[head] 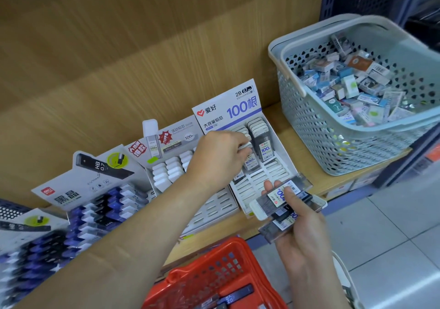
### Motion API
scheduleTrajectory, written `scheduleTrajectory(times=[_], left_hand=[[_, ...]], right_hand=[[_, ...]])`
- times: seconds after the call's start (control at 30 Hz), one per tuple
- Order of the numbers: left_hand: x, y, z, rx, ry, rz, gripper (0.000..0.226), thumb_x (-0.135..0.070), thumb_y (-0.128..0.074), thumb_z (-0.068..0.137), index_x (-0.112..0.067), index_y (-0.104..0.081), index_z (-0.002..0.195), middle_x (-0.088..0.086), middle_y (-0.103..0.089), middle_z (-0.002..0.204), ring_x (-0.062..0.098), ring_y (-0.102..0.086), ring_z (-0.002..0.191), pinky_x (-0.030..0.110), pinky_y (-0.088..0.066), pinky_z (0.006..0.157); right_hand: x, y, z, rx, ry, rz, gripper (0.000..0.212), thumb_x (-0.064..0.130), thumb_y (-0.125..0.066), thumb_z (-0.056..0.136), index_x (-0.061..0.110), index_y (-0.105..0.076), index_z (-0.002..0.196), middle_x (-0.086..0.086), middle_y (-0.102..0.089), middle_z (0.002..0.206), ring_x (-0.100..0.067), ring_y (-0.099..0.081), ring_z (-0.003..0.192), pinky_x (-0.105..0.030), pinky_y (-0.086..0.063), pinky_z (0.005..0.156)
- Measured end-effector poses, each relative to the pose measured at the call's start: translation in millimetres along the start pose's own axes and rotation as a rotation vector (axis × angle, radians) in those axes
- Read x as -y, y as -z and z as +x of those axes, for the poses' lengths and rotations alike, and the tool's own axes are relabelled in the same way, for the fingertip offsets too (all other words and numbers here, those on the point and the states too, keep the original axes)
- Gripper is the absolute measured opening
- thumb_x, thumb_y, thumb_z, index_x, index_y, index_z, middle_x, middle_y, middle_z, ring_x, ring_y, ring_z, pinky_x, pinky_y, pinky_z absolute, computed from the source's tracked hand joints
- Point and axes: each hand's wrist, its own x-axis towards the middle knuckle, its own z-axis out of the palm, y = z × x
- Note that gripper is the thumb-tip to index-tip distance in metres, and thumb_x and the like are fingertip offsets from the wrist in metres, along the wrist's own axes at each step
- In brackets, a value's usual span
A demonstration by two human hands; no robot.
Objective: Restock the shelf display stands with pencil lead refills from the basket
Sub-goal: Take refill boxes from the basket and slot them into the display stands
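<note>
Head camera looks down on the white display stand (270, 177) headed "100", set on a wooden shelf (307, 164). Over the stand's left column the left hand (219, 156) pinches a white-capped refill case (246, 146) in curled fingers, close above the cases already slotted there. Just off the stand's near right corner the right hand (301, 235) grips a stack of refill cases (282, 201), thumb across the top one and fingers curled beneath. Below the stand, nearest the camera, is the red basket (214, 277) with a few dark cases inside. Right of the stand stands a grey basket (309, 127) of small boxes, and at its left a second stand (214, 204).
</note>
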Motion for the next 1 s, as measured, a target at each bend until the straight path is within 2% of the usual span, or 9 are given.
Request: scheduleTrajectory(times=[0.13,0.33,0.4,0.47,0.53,0.63,0.77,0.87,1.0], left_hand=[[0,-5,5,0.081,-0.014,0.092,0.024,-0.034,-0.058,0.092,-0.015,-0.064,0.079,0.0,-0.061,0.077,0.02,-0.056,0.08,0.031,-0.043,0.071],[1,-13,15,-0.025,-0.004,0.089,0.022,-0.029,-0.066,0.087,-0.017,-0.065,0.105,0.002,-0.062,0.098,0.02,-0.056,0.094,0.029,-0.039,0.076],[2,-16,16,-0.073,-0.032,0.094,0.019,-0.026,-0.068,0.085,-0.015,-0.063,0.099,0.003,-0.063,0.095,0.021,-0.056,0.091,0.028,-0.037,0.073],[3,-19,16,-0.093,-0.071,0.102,0.016,-0.023,-0.07,0.084,-0.011,-0.065,0.093,0.004,-0.063,0.091,0.022,-0.055,0.089,0.027,-0.033,0.07],[6,-22,15,-0.107,-0.115,0.086,0.012,-0.017,-0.073,0.08,-0.008,-0.066,0.084,0.006,-0.064,0.083,0.024,-0.057,0.083,0.028,-0.038,0.068],[11,-23,14,-0.132,-0.153,0.024,0.004,-0.01,-0.073,0.077,-0.007,-0.07,0.076,0.006,-0.065,0.076,0.027,-0.059,0.076,0.035,-0.051,0.068],[13,-20,18,-0.177,-0.138,0.021,0.004,-0.008,-0.072,0.078,-0.011,-0.075,0.08,0.005,-0.065,0.078,0.026,-0.057,0.081,0.03,-0.047,0.073],[3,-9,4,-0.136,0.012,-0.078,0.013,-0.021,-0.064,0.089,-0.018,-0.074,0.096,0.0,-0.062,0.087,0.018,-0.057,0.085,0.022,-0.04,0.076],[-13,14,-39,0.261,0.416,-0.58,0.021,-0.045,-0.06,0.088,-0.027,-0.068,0.096,-0.008,-0.066,0.069,0.021,-0.067,0.066,0.035,-0.056,0.07]], right_hand=[[0,0,-1,-0.027,-0.008,-0.031,0.025,0.007,-0.057,0.094,0.007,-0.065,0.118,-0.021,-0.072,0.107,-0.025,-0.073,0.09,-0.044,-0.058,0.071],[-2,2,-3,-0.075,-0.013,-0.189,0.026,0.019,-0.066,0.089,0.004,-0.064,0.111,-0.018,-0.067,0.085,-0.029,-0.06,0.053,-0.032,-0.046,0.046],[-3,2,-3,-0.075,-0.021,-0.208,0.027,0.022,-0.068,0.089,0.003,-0.066,0.108,-0.02,-0.065,0.084,-0.027,-0.055,0.048,-0.028,-0.041,0.041],[-3,1,-2,-0.082,0.003,-0.165,0.01,0.017,-0.069,0.086,0.009,-0.067,0.092,-0.01,-0.061,0.072,-0.018,-0.051,0.048,-0.022,-0.038,0.038],[-3,-1,-1,-0.079,0.036,-0.092,0.017,0.01,-0.067,0.085,0.018,-0.056,0.077,0.001,-0.047,0.063,-0.009,-0.04,0.047,-0.019,-0.034,0.037],[-4,-3,-1,-0.066,0.023,-0.041,0.024,0.006,-0.065,0.086,0.021,-0.05,0.075,0.005,-0.044,0.059,-0.006,-0.036,0.046,-0.016,-0.031,0.037],[-5,-5,-2,-0.047,-0.013,-0.039,0.024,0.007,-0.066,0.085,0.022,-0.049,0.074,0.004,-0.042,0.059,-0.006,-0.038,0.046,-0.015,-0.031,0.037],[-5,-6,-1,-0.045,-0.007,-0.046,0.025,0.008,-0.066,0.085,0.021,-0.049,0.074,0.003,-0.044,0.059,-0.006,-0.04,0.047,-0.015,-0.031,0.037],[-5,-9,-1,-0.056,0.036,-0.037,0.023,0.006,-0.065,0.086,0.017,-0.049,0.074,0.003,-0.047,0.059,-0.005,-0.041,0.047,-0.014,-0.031,0.037]])
